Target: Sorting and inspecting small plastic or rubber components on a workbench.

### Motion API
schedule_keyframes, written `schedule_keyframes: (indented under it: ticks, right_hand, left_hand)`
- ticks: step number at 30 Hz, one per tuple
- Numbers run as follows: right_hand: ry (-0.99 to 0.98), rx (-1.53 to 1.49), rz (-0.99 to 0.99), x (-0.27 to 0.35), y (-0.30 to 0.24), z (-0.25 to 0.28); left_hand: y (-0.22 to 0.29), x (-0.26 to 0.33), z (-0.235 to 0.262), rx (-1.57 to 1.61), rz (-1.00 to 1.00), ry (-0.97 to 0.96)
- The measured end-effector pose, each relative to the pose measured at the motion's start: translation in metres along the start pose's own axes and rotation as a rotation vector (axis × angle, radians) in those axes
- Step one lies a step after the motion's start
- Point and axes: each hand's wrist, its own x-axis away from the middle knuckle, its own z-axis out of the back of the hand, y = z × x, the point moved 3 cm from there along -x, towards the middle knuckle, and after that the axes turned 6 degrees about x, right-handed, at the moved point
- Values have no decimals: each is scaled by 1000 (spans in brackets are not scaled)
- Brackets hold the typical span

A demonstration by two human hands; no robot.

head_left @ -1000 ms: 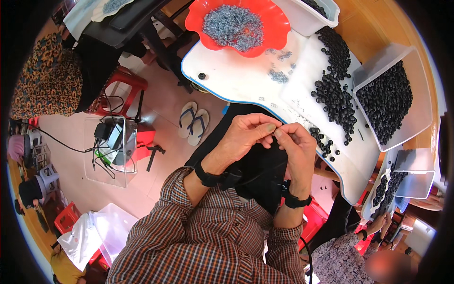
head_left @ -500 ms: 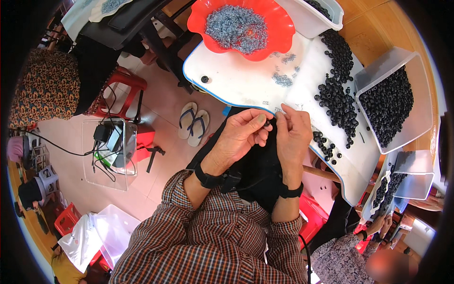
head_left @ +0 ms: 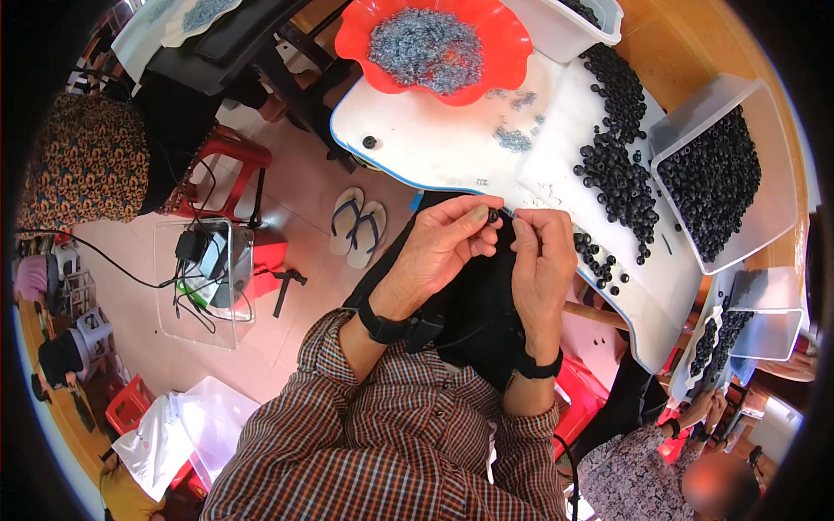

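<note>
My left hand (head_left: pixel 452 234) pinches a small round black part (head_left: pixel 493 214) between thumb and fingertips, above my lap at the table's near edge. Close beside it, my right hand (head_left: pixel 540 247) has thumb and forefinger pressed together; whatever is between them is too small to make out. The two hands' fingertips are slightly apart. Just beyond them lies the white table board (head_left: pixel 408 130) with a blue edge. Loose black round parts (head_left: pixel 618 187) spread over its right side, several of them (head_left: pixel 599 260) near my right hand. A few tiny clear pieces (head_left: pixel 512 139) lie farther back.
A red wavy-rimmed bowl (head_left: pixel 512 52) of tiny clear pieces stands at the back. At right, a tilted clear bin (head_left: pixel 786 195) holds many black parts. One black part (head_left: pixel 369 142) sits at the board's left. Flip-flops (head_left: pixel 368 233) lie on the floor; another person (head_left: pixel 634 469) works at lower right.
My right hand has drawn back slightly from the table edge, its fingers now closed into a pinch. The black part in my left hand now shows more plainly. The view has shifted a little.
</note>
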Motion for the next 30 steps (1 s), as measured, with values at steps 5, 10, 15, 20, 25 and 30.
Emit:
schedule_keyframes:
  ticks: [5,10,15,20,25,30]
  right_hand:
    - [-25,-46,50,6,-6,7]
    - [-39,-26,93,8,-8,5]
    - [-36,41,133,9,-11,11]
    - [-94,-29,78,10,-1,14]
    - [-198,-265,-139,12,13,15]
    - [-228,-544,-334,16,18,17]
  left_hand:
    - [-3,0,-4,-24,-16,-13]
    - [-6,2,-3,-60,-29,-27]
    - [-8,3,-7,-110,-36,-8]
    - [-8,5,-9,-229,-66,-27]
    - [-10,4,-8,-170,25,-92]
    - [-17,2,-8,56,133,-130]
